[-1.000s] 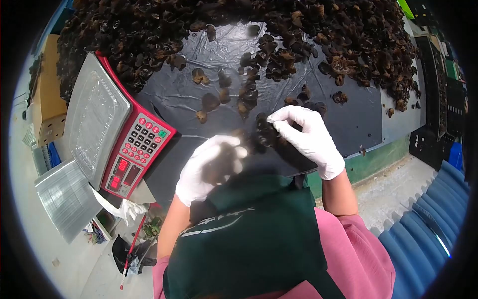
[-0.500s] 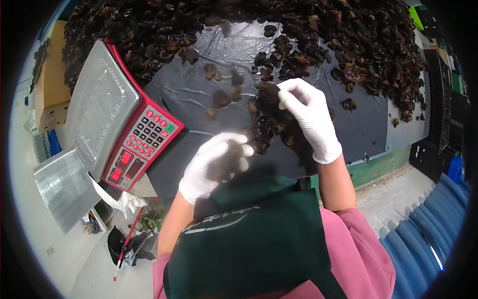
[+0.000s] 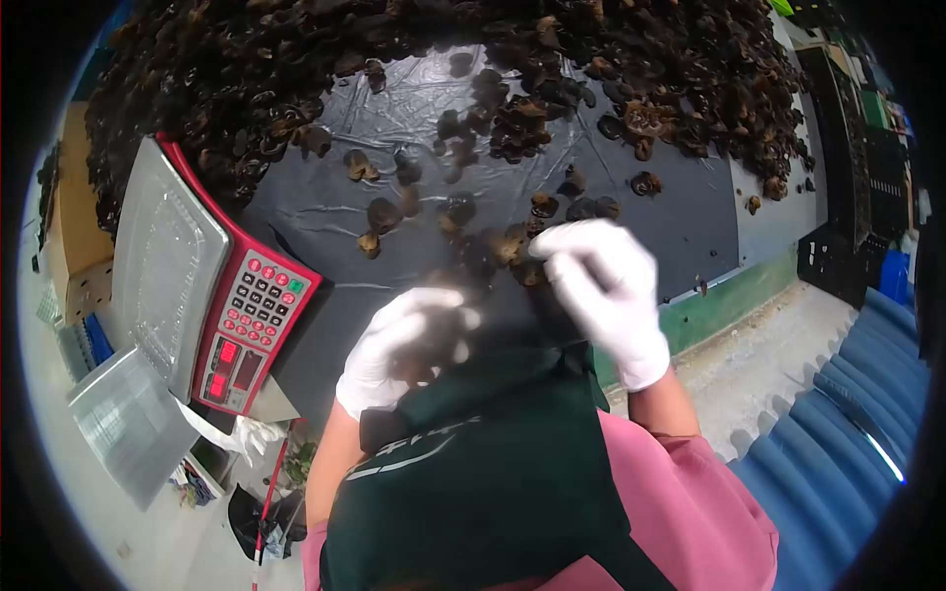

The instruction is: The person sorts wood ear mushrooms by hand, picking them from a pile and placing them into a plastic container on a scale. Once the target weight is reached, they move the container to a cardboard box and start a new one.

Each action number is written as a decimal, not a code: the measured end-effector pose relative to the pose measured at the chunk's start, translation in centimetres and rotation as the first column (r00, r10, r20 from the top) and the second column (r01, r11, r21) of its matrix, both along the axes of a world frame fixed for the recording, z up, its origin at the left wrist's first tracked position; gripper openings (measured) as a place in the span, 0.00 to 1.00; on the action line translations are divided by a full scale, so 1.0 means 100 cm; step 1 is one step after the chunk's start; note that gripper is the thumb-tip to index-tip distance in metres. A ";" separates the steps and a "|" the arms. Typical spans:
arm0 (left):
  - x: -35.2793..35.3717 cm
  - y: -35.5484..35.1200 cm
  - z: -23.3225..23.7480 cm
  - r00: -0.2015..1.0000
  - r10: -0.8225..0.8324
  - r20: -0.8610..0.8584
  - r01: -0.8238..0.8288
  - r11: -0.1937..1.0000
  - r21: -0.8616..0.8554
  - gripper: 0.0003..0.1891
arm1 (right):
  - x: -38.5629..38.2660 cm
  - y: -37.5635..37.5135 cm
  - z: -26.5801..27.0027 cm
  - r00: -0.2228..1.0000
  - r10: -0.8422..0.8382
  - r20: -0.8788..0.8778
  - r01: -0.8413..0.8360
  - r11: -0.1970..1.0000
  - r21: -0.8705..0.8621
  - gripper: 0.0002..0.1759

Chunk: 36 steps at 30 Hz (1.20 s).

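White-gloved L hand (image 3: 389,355) cupped, half closed round dark clump of dried fungus (image 3: 434,335), close above green apron (image 3: 473,473). R hand (image 3: 603,286), also gloved, motion-blurred; fingers curled down, can't tell if it has a piece. Loose fungus pieces (image 3: 512,246) lie just beside R fingertips on black plastic sheet (image 3: 325,212) over bench (image 3: 774,231). Big fungus heap (image 3: 246,79) along far side. Red scale (image 3: 251,320) w/ clear tray (image 3: 163,261) to L, at sheet edge.

Single head view looks steeply down, close.
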<state>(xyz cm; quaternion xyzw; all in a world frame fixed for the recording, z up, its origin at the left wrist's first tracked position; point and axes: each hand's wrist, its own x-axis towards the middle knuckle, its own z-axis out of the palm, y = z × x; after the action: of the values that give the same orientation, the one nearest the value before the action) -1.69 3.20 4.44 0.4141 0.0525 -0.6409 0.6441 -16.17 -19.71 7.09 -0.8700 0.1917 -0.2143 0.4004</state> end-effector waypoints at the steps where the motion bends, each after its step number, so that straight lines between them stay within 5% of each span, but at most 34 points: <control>1: -0.001 0.001 -0.003 0.998 0.035 -0.046 -0.036 0.999 -0.004 0.25 | -0.013 -0.016 -0.008 0.990 -0.125 -0.069 0.126 0.992 0.005 0.09; 3: -0.001 0.001 -0.005 0.997 0.053 -0.058 -0.054 0.999 -0.006 0.25 | -0.037 -0.047 -0.025 0.945 -0.272 -0.184 0.253 0.960 -0.119 0.10; 9: -0.006 -0.005 -0.001 0.998 0.033 -0.051 -0.034 0.999 -0.020 0.26 | -0.038 -0.058 -0.047 0.912 -0.301 -0.279 0.142 0.870 -0.473 0.09; 12: -0.007 -0.003 0.003 0.999 -0.034 0.004 0.034 0.999 -0.024 0.27 | -0.036 -0.046 -0.029 0.932 -0.290 -0.218 0.294 0.956 -0.013 0.10; 14: -0.006 -0.004 0.003 0.993 -0.109 0.039 0.110 0.994 -0.022 0.28 | -0.027 -0.021 -0.003 0.965 -0.196 -0.172 0.219 0.968 0.125 0.11; 17: -0.014 -0.012 -0.001 0.993 -0.097 -0.065 0.093 0.993 -0.067 0.30 | -0.015 0.013 0.024 0.975 0.193 -0.109 -0.184 0.979 0.090 0.18; 18: -0.015 -0.013 -0.004 0.993 -0.105 -0.058 0.100 0.992 -0.078 0.31 | -0.004 0.015 0.042 0.937 0.320 -0.143 -0.265 0.913 0.309 0.16; 20: -0.014 -0.013 -0.006 0.990 -0.124 -0.074 0.115 0.988 -0.107 0.33 | 0.004 0.011 0.034 0.970 0.212 -0.119 -0.205 0.976 0.070 0.14; 21: -0.014 -0.012 -0.006 0.987 -0.133 -0.095 0.121 0.985 -0.125 0.33 | -0.001 0.007 0.004 0.999 0.013 -0.031 -0.018 0.984 -0.175 0.11; 22: -0.013 -0.011 -0.006 0.983 -0.143 -0.116 0.126 0.982 -0.144 0.34 | -0.001 -0.005 -0.011 0.994 -0.107 -0.030 0.101 0.982 -0.158 0.10; 24: -0.011 -0.009 -0.008 0.983 -0.175 -0.057 0.162 0.971 -0.177 0.30 | 0.010 -0.019 -0.019 0.956 -0.230 -0.180 0.143 0.906 -0.398 0.10; 27: -0.008 -0.007 -0.012 0.973 -0.226 -0.054 0.203 0.940 -0.273 0.26 | 0.017 -0.022 -0.044 0.933 -0.202 -0.297 0.014 0.847 -0.532 0.09; 30: -0.007 -0.008 -0.005 0.977 -0.207 -0.055 0.189 0.954 -0.231 0.25 | 0.018 -0.024 -0.043 0.959 -0.215 -0.186 0.082 0.836 -0.543 0.09; 34: -0.008 -0.011 0.004 0.979 -0.175 -0.102 0.158 0.974 -0.160 0.26 | 0.005 -0.003 0.016 0.985 -0.014 -0.173 -0.024 0.976 -0.214 0.12; 36: -0.007 -0.016 0.003 0.974 -0.188 -0.128 0.175 0.978 -0.110 0.25 | 0.011 0.006 0.050 0.871 0.376 -0.317 -0.352 0.927 0.133 0.14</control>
<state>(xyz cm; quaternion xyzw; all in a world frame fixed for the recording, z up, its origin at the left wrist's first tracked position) -2.34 1.61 4.74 0.3398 0.0272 -0.7260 0.5973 -15.05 -19.10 12.12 -0.8995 0.0976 0.0239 0.4253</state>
